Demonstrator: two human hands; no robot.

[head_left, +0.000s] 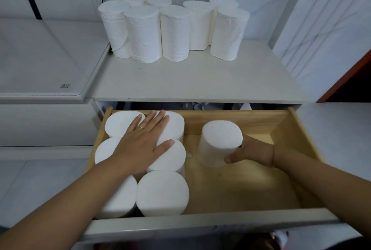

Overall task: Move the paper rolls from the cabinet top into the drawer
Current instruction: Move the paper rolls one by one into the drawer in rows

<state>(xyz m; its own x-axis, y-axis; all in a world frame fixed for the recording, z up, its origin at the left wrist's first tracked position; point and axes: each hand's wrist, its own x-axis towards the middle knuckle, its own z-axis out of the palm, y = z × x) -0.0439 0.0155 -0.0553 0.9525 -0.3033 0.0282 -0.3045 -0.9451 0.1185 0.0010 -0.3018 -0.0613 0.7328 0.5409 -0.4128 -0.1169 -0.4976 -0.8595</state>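
Observation:
Several white paper rolls (172, 30) stand upright in a cluster at the back of the pale cabinet top (196, 81). Below it the wooden drawer (281, 127) is pulled out. Several rolls (162, 192) stand packed on end in its left half. My left hand (144, 141) lies flat, fingers spread, on top of those packed rolls. My right hand (251, 151) grips one more roll (219, 142) from its right side, holding it upright in the middle of the drawer, just right of the packed group.
The right half of the drawer floor (241, 185) is bare wood. A white glass-topped surface (40, 65) adjoins the cabinet on the left. A white wall panel (325, 28) and a dark red edge (345, 77) rise at the right.

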